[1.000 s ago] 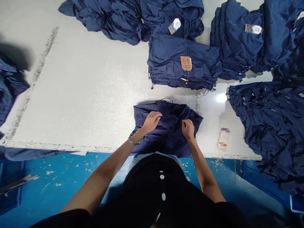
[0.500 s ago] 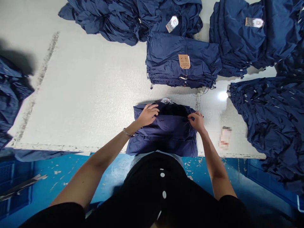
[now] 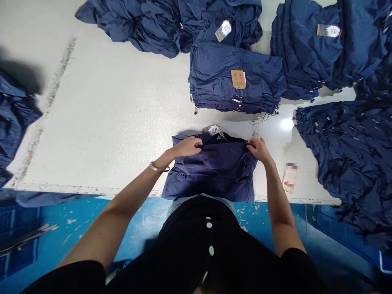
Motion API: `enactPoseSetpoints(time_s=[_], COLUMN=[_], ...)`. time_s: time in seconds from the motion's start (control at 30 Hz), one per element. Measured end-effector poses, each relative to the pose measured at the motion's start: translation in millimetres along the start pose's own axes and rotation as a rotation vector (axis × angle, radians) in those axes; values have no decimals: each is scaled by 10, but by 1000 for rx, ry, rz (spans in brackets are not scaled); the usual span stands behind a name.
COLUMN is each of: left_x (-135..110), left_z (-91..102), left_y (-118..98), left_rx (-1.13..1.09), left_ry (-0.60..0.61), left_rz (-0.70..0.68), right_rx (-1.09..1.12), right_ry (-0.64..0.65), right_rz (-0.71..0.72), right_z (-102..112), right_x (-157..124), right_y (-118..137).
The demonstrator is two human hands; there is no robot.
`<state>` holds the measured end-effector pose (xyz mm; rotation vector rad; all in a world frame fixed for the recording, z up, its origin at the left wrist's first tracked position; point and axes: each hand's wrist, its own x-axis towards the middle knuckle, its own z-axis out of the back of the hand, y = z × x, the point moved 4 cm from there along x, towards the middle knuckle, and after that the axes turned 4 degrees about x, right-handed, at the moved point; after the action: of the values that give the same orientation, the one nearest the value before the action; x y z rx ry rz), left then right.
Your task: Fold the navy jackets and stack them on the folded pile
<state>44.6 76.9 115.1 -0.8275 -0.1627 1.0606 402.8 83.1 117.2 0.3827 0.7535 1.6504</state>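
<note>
A navy garment (image 3: 214, 171), its exact kind unclear, lies folded at the table's front edge against my body. My left hand (image 3: 190, 146) pinches its upper edge left of the middle. At the right end of that edge, my right hand (image 3: 257, 148) is closed on the fabric between thumb and fingers. Between the hands the edge is stretched fairly straight, with a narrow dark opening behind it. A printed hang tag (image 3: 211, 130) sticks out beyond the far edge of the garment.
Beyond the garment stands a neat folded stack (image 3: 235, 61) of navy clothes with a brown tag (image 3: 238, 79). More navy piles lie at the back left (image 3: 137, 24), back right (image 3: 309, 45) and right (image 3: 355, 151). A small blurred card-like item (image 3: 289, 178) rests on the white table (image 3: 107, 114).
Both hands have lifted the garment's upper edge slightly away from me, narrowing the dark opening. My right hand has shifted a little outward, and the hang tag shows more fully.
</note>
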Motion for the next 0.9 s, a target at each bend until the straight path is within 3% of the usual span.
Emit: enactPoseSetpoints(time_s=[0.1,0.2,0.33,0.43,0.57,0.63,0.77,0.9], left_x=[7,49,191,266,211,159,171,230], left_z=[45,42,-179,-357,-513,-566,-701,-766], left_y=[121,316,565,639,600,572,567,636], left_rx=[-50,-116,65,127,150,145,144,144], left_ry=[96,40,59,-76,-291,-369,-383,-448], left_rz=[18,77,89,92,108,132,137,253], right_rx=[51,98,-204,-258,-254,-241,-232,-305], right_ry=[126,69,14,-44,-316,-373,-243,39], right_rz=[-49,-70,-81,-26,11,80,213,116], right_z=[-66,-120,-377,-613,-752,-853,-1234,-1633], right_x=[63,129,203,190,5,-137,-364,-403], right_y=[-79,-153,-189,-164,-100,-17,138,49])
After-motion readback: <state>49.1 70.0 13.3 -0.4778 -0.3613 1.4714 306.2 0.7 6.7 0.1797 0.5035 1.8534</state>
